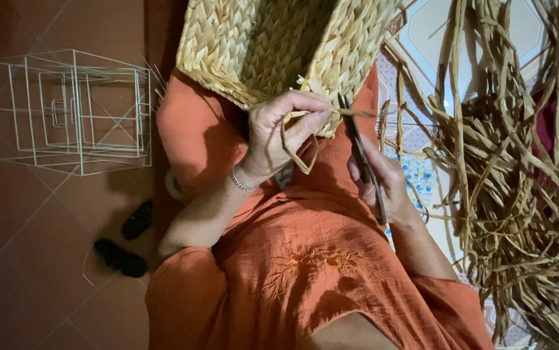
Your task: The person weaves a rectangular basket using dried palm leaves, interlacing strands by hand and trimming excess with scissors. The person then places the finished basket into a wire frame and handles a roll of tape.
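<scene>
Cutting a straw strand at the basket.
Right hand (386,188) grips dark scissors (359,152), just below the basket (273,45). Left hand (286,129) pinches a looped strand (299,159) against the basket's edge. Loose straw (519,194) lies right of the basket, a wire frame (72,110) left.

Place: home floor used as a weaving spot for basket craft.
Floor: dark red tiles (26,259), laid on the diagonal, plain and domestic.
Mat: patterned sheet (422,45) in pale blue and white, spread at the right.
Material: big loose heap of dried straw strips (519,181), piled on the mat.
Product: half-woven straw basket (273,45), resting on the lap.
Frames: nested white wire frames (72,110), set on the tiles at the left.
Footwear: 2 black sandals (127,243), left beside the seat.
</scene>
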